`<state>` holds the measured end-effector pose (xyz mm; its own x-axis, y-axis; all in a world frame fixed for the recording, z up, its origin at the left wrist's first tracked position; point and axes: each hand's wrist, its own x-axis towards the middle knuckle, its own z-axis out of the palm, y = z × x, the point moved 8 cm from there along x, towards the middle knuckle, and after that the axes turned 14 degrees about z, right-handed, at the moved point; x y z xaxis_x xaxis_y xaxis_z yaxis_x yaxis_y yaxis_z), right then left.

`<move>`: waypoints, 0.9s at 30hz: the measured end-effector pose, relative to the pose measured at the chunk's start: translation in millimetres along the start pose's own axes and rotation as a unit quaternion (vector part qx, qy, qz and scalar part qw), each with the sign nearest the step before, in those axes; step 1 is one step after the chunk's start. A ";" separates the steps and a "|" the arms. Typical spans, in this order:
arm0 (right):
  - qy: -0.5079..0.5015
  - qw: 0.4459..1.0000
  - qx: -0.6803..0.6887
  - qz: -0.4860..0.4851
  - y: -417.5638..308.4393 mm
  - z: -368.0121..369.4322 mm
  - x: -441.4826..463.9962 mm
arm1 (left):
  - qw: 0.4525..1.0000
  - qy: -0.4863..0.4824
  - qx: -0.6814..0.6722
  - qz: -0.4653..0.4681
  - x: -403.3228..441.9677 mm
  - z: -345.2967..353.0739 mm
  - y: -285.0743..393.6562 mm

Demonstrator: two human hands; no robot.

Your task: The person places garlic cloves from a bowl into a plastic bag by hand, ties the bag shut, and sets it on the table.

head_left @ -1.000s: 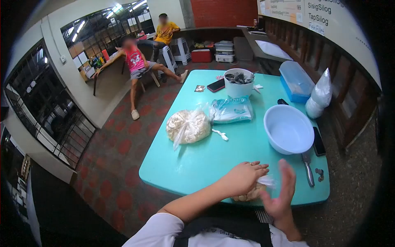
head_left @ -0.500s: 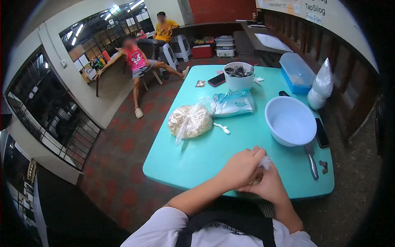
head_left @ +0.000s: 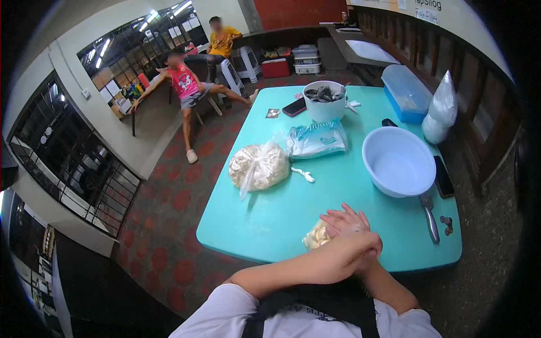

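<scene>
Larger clear bag [head_left: 259,169] at 10 o'clock from hands, neck gathered, looks finished; small bag [head_left: 316,235] apparently mid-handling, its neck hidden, so what remains unclear. It lies by near edge of surface [head_left: 248,225], at 8 o'clock of right hand [head_left: 346,222], fingers spread, seemingly touching; left hand [head_left: 358,250] crosses right wrist, fingers curled, grip cannot be told.

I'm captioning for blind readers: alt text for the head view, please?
A person's right hand spreads over a small bag near the edge of a turquoise table, the left hand crossing in front of its wrist. Beyond are a larger bag and a blue bowl.
</scene>
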<state>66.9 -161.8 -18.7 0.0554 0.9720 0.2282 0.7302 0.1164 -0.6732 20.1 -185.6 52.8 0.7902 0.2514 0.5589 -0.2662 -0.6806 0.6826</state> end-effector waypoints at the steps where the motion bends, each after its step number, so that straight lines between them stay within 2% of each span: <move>1: -0.004 1.000 -0.012 -0.001 1.4 2.2 0.3 | 0.998 -0.014 -0.068 0.009 -0.7 3.0 3.2; 4: -0.008 0.999 -0.028 -0.013 -0.1 0.7 1.4 | 0.997 0.014 -0.019 0.074 -11.4 -18.1 11.4; 7: -0.008 1.000 -0.018 -0.024 -8.9 -8.7 -0.9 | 0.988 0.147 0.019 0.045 -41.0 -59.7 -7.7; 10: -0.007 1.000 -0.022 -0.013 -6.4 -4.8 1.2 | 0.970 0.116 0.208 -0.054 -54.8 -71.5 -32.2; 13: 0.002 1.000 -0.005 -0.023 -6.1 -6.4 2.5 | 0.969 0.020 0.213 -0.120 -75.7 -48.9 -64.1; 15: 0.002 1.000 -0.010 -0.016 -6.3 -7.3 1.8 | 0.974 0.028 0.192 -0.120 -75.7 -38.3 -69.6; 18: 0.073 0.997 -0.007 -0.028 -7.2 -14.0 1.4 | 0.976 0.052 0.172 -0.126 -70.0 -33.6 -67.4; 21: 0.070 0.988 0.135 -0.018 -4.9 -22.9 4.2 | 0.973 0.032 0.185 -0.131 -66.1 -30.6 -72.8; 27: 0.029 0.980 0.191 -0.043 -6.5 -26.0 6.8 | 0.968 -0.011 0.191 -0.163 -59.5 -31.7 -72.3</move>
<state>80.3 -161.2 5.5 0.0515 0.9436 0.3271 0.4258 0.2755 -0.8619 -25.1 -129.6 -14.8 0.8107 0.4833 0.3304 0.2191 -0.7739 0.5942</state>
